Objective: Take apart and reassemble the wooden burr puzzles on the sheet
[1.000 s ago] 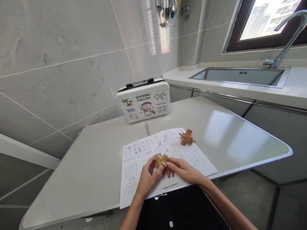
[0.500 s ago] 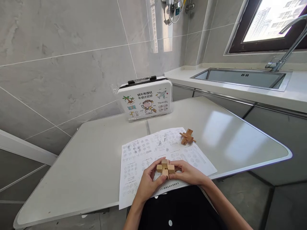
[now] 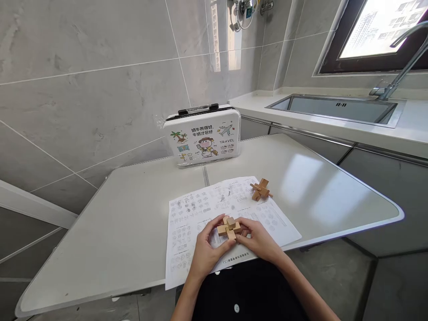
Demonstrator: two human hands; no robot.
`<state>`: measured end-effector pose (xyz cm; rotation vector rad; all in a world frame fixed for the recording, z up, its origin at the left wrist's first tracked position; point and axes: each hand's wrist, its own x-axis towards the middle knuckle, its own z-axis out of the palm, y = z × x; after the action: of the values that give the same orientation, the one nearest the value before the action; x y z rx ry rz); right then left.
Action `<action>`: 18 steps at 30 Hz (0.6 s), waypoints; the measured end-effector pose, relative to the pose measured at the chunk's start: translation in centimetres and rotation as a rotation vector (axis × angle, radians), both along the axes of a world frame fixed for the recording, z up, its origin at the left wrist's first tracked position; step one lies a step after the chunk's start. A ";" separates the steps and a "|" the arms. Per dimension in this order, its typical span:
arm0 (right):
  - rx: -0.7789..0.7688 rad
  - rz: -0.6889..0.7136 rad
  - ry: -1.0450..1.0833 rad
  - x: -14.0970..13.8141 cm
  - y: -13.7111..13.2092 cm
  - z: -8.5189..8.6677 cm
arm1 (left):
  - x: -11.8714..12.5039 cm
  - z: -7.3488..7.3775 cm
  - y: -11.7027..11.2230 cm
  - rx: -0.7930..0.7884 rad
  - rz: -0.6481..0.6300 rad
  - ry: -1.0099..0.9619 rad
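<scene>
A pale wooden cross puzzle (image 3: 229, 227) is gripped from both sides a little above the printed instruction sheet (image 3: 194, 214). My left hand (image 3: 205, 254) pinches its left arm, fingers curled round it. Pressed to the puzzle's right arm, my right hand (image 3: 259, 240) has its fingers closed on it. A second, darker wooden cross puzzle (image 3: 260, 190) lies on the sheet's far right corner, beyond both hands.
The white table (image 3: 127, 232) has its front edge just under my wrists. A white illustrated travel case (image 3: 203, 135) stands upright at the table's back by the tiled wall. A counter with a steel sink (image 3: 334, 107) and tap (image 3: 397, 67) is at the right.
I have turned the pale puzzle in my hands, and its arms point differently now. Both hands stayed over the sheet's near edge. The darker puzzle has not moved.
</scene>
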<state>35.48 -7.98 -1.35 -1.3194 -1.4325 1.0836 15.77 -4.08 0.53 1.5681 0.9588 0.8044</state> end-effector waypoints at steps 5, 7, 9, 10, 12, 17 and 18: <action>-0.006 -0.020 0.028 -0.1 -0.1 -0.1 | 0.2 -0.5 0.1 -0.044 0.040 -0.024; -0.016 -0.017 0.061 0.0 -0.1 -0.2 | 0.2 -0.6 0.2 -0.058 0.052 -0.034; -0.019 -0.023 0.102 0.0 -0.1 -0.3 | 0.2 -0.8 0.3 -0.065 0.053 -0.037; -0.020 -0.028 0.123 0.1 0.0 -0.4 | 0.2 -0.8 0.4 -0.065 0.052 -0.036; -0.025 -0.033 0.157 0.1 0.0 -0.6 | 0.2 -0.9 0.4 -0.058 0.049 -0.028; -0.031 -0.029 0.184 0.0 0.0 -0.8 | 0.2 -0.9 0.4 -0.038 0.060 -0.021; -0.030 -0.027 0.185 0.0 0.0 -0.8 | 0.2 -0.9 0.4 -0.038 0.064 -0.019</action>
<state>35.51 -8.01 -2.13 -1.2216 -1.2634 1.1810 15.94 -3.65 -0.33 1.5011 1.0092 0.8389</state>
